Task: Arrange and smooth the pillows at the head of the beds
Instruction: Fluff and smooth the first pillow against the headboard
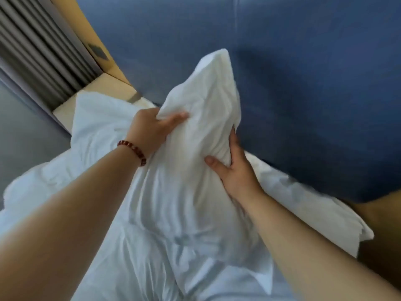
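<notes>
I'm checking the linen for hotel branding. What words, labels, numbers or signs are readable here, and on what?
No text can be read anywhere.
The pillow shows no tag or print on its visible side.
The dark diamond mark on the tan panel is too blurred to show any lettering.

Big blue padded panel (303,83) fills back and right, soft cloth look, one thin seam running down near top. Tan wood strip (112,68) along its left edge, small dark diamond mark (97,51) on it. Grey curtain (39,51) with long folds, top left. Pale wood ledge (104,88) below curtain. Plain grey surface (26,131) at left, floor or wall unclear. Brown surface (382,235) bottom right. Soft, even light.
</notes>
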{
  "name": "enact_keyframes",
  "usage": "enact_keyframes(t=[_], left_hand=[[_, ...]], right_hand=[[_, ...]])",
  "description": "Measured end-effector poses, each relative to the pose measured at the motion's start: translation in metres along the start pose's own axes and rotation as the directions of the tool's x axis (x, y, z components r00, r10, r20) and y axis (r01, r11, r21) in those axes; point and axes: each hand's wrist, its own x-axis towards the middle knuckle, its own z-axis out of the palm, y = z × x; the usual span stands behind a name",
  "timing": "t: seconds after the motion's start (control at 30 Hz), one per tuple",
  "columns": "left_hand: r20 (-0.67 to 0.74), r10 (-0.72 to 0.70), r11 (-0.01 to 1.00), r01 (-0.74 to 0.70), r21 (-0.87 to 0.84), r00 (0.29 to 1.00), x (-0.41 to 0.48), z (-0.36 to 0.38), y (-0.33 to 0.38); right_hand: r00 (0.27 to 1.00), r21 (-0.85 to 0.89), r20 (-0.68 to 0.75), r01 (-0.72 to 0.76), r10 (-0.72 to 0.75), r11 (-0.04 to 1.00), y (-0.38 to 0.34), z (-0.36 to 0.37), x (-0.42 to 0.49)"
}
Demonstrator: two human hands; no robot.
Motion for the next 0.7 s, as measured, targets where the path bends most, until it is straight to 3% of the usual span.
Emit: enact_keyframes(t=[0.13,0.27,0.37,0.47,0.57,0.63,0.7], left_hand=[[-0.257,-0.065,0.944,-0.024,-0.328,0.964,-0.018,-0.061,0.045],[-0.415,-0.131,0.832,-0.128,-0.539,0.9,-0.044,-0.096,0.091],[-0.422,-0.208,0.747,-0.134,-0.651,0.882,-0.065,-0.102,0.108],[-0.316,-0.279,0.701,-0.033,-0.713,0.907,-0.077,-0.098,0.104],[-0.25,-0.309,0.803,0.111,-0.585,0.918,-0.081,-0.091,0.077],[-0.408,-0.237,0.932,0.088,-0.352,0.882,-0.08,-0.091,0.062],[-0.616,0.031,0.997,-0.066,-0.034,0.787,-0.077,-0.103,0.063]], right_hand=[[0.957,-0.132,0.172,0.258,-0.235,0.957,-0.105,-0.019,0.051],[0.887,-0.218,0.321,0.411,-0.333,0.885,-0.204,-0.035,0.076],[0.844,-0.266,0.405,0.478,-0.352,0.837,-0.252,-0.041,0.078],[0.815,-0.308,0.465,0.515,-0.345,0.8,-0.27,-0.042,0.078],[0.807,-0.332,0.512,0.502,-0.294,0.799,-0.254,-0.027,0.076],[0.804,-0.303,0.544,0.455,-0.24,0.838,-0.23,-0.013,0.076],[0.786,-0.26,0.587,0.412,-0.196,0.873,-0.208,0.002,0.076]])
